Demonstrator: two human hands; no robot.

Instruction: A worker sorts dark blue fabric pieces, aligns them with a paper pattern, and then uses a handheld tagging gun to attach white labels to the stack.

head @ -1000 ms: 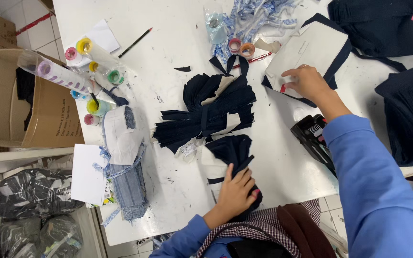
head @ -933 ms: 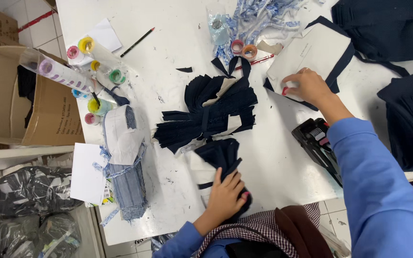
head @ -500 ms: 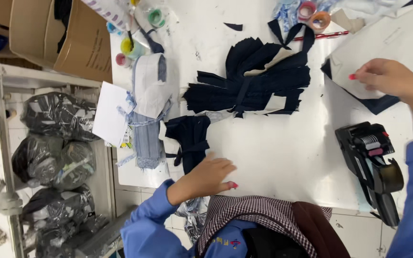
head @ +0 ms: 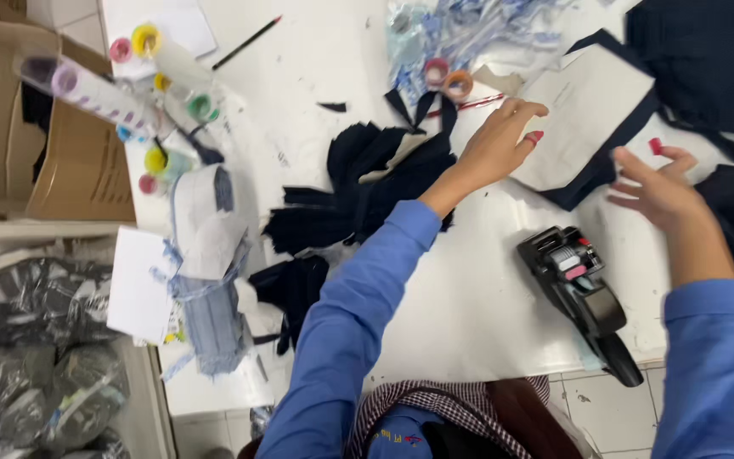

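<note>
Two hands over the white bench, both in blue sleeves. Left hand reaches across the pile of dark navy fabric pieces, fingers loosely spread, fingertips touching the left edge of the grey paper pattern — resting on it, not gripping. Pattern lies flat on a navy fabric panel whose edge shows around its lower side. Right hand hovers open just right of the pattern, fingers splayed, holding nothing; whether it touches the bench I cannot tell. Black label gun lies on the bench between the two forearms, near the front edge, untouched. Tape rolls sit just beyond the fabric pile. Thread cones and tubes cluster at the bench's left end — a cardboard box stands beside it.
</note>
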